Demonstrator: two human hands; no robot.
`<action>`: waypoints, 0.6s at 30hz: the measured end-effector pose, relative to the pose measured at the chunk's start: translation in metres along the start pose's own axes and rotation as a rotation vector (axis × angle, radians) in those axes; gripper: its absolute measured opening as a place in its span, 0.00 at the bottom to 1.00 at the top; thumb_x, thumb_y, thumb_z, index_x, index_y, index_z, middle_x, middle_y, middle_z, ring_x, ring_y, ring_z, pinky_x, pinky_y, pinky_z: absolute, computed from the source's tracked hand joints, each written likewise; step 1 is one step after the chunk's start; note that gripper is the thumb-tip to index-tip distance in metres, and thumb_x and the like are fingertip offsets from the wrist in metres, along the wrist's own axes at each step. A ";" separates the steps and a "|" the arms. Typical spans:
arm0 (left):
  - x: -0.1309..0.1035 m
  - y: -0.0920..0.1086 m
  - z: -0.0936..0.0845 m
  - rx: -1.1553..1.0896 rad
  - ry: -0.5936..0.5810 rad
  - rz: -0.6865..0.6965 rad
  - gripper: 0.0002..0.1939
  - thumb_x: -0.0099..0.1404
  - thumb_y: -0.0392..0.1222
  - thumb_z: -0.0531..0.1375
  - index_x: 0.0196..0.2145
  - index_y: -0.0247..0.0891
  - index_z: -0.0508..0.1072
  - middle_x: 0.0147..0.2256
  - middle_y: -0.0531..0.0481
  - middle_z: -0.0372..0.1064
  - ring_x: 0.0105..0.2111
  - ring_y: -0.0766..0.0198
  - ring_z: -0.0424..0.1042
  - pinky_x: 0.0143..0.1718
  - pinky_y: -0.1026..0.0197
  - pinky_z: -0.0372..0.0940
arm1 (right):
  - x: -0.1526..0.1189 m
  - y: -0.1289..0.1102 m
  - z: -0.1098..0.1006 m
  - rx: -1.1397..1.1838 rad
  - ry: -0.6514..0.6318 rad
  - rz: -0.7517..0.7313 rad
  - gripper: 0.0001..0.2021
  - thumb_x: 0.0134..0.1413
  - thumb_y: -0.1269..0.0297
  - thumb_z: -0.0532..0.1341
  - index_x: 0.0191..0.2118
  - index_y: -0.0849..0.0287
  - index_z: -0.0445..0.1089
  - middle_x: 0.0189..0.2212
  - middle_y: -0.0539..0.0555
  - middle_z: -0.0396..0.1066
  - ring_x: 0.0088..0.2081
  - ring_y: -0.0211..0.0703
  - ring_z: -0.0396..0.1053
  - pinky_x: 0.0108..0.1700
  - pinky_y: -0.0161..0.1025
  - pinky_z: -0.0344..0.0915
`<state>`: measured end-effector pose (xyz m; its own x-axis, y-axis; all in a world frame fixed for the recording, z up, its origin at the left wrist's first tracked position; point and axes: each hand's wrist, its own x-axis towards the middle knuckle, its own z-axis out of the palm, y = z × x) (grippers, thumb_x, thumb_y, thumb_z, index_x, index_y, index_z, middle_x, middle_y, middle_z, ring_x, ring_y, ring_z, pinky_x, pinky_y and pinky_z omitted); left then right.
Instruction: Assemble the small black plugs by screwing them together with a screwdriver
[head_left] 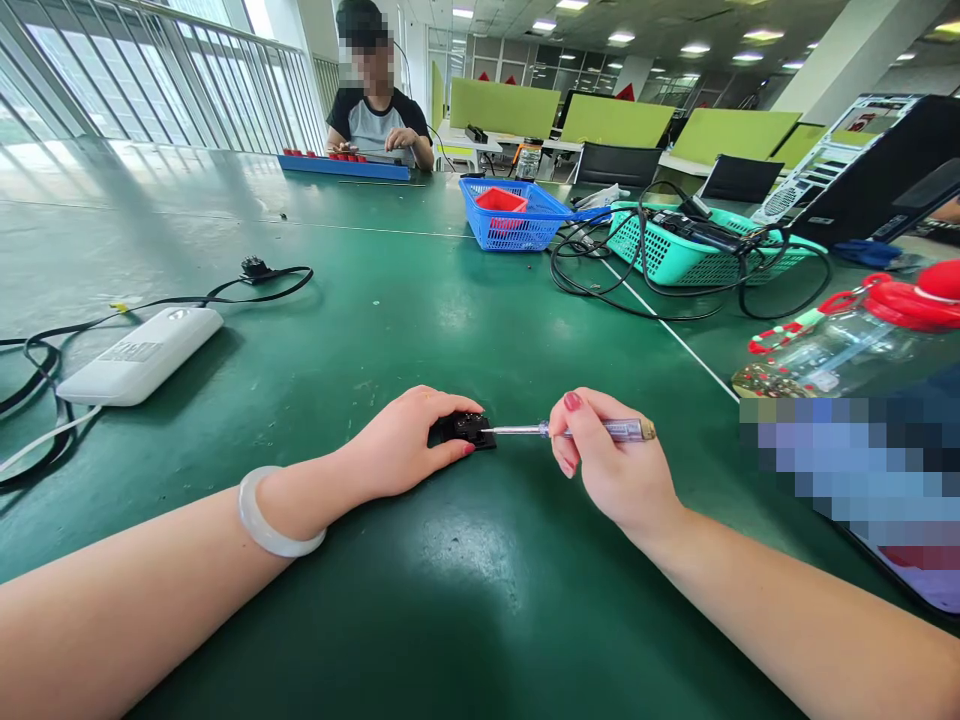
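Between the thumb and fingers of my left hand (409, 440) is a small black part (472, 428), held against the green table (450, 560). A pale bangle circles my left wrist. My right hand (615, 450) is closed around the clear purplish handle of a screwdriver (525, 430), which lies level and points left. Its thin metal tip reaches the right side of the black part. Fine details of the black part are too small to make out.
A white power strip (142, 355) with black cables lies left. Blue (514, 232) and green (660, 255) baskets with tangled cables stand ahead. At right are a red-lidded bottle (885, 330) and a blurred screen (877, 490). A person (375, 120) sits across the table near a blue tray (345, 168).
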<state>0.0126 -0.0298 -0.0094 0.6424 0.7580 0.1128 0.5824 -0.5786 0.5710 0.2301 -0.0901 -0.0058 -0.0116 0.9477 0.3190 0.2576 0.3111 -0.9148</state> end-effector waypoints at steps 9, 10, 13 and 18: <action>0.000 0.000 0.002 0.008 0.006 -0.011 0.18 0.61 0.44 0.60 0.50 0.47 0.71 0.46 0.53 0.74 0.46 0.57 0.69 0.51 0.53 0.64 | -0.013 -0.013 0.003 -0.513 -0.201 -0.707 0.12 0.61 0.69 0.54 0.25 0.58 0.64 0.17 0.46 0.62 0.19 0.33 0.57 0.24 0.33 0.54; 0.000 0.000 0.002 0.006 0.008 -0.011 0.18 0.61 0.44 0.60 0.50 0.47 0.71 0.46 0.53 0.74 0.46 0.57 0.69 0.51 0.53 0.64 | -0.014 -0.013 0.003 -0.570 -0.213 -0.778 0.12 0.60 0.70 0.54 0.25 0.58 0.64 0.17 0.46 0.62 0.19 0.33 0.56 0.24 0.34 0.53; 0.000 0.000 0.002 0.004 0.011 -0.009 0.18 0.61 0.44 0.60 0.50 0.47 0.71 0.45 0.53 0.74 0.46 0.57 0.70 0.51 0.53 0.64 | -0.015 -0.011 0.005 -0.698 -0.223 -0.876 0.13 0.60 0.69 0.55 0.24 0.58 0.65 0.16 0.46 0.59 0.19 0.34 0.51 0.23 0.35 0.49; 0.002 0.000 0.002 0.009 0.019 -0.003 0.17 0.61 0.45 0.60 0.49 0.47 0.71 0.45 0.53 0.74 0.45 0.58 0.70 0.51 0.53 0.65 | -0.016 -0.009 0.005 -0.763 -0.238 -0.886 0.14 0.63 0.65 0.54 0.25 0.58 0.66 0.17 0.46 0.58 0.20 0.34 0.51 0.24 0.35 0.48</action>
<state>0.0147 -0.0293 -0.0109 0.6316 0.7649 0.1265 0.5883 -0.5791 0.5643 0.2231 -0.1074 -0.0038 -0.6336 0.4387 0.6373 0.5761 0.8173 0.0101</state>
